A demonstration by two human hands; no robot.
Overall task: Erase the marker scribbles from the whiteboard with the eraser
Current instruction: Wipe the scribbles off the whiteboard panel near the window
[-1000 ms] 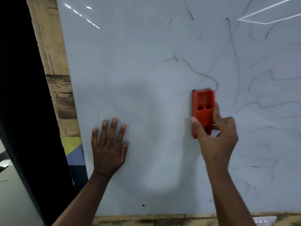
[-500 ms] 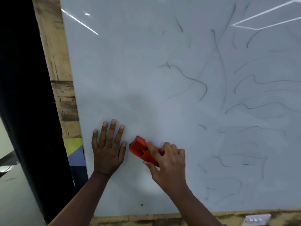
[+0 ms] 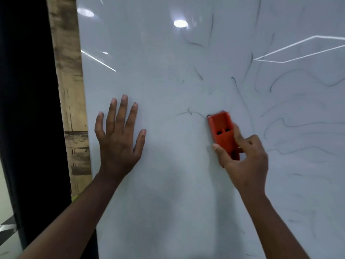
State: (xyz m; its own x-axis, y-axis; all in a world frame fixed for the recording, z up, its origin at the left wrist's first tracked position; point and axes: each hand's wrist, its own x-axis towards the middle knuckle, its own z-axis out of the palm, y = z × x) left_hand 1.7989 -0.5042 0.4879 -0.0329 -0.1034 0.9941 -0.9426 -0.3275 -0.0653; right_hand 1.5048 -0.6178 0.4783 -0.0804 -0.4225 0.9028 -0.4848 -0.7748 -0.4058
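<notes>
I see the left hand flat against the whiteboard at centre left of the frame, fingers straight and spread, holding nothing. At centre right the right hand grips the red eraser — thumb along its left edge, fingers curled round its right side — and the eraser lies pressed to the board, tilted slightly left. Thin dark marker scribbles cover the right half of the board, one faint stroke ending just at the eraser's upper left corner — a wooden strip borders the board's left edge.
</notes>
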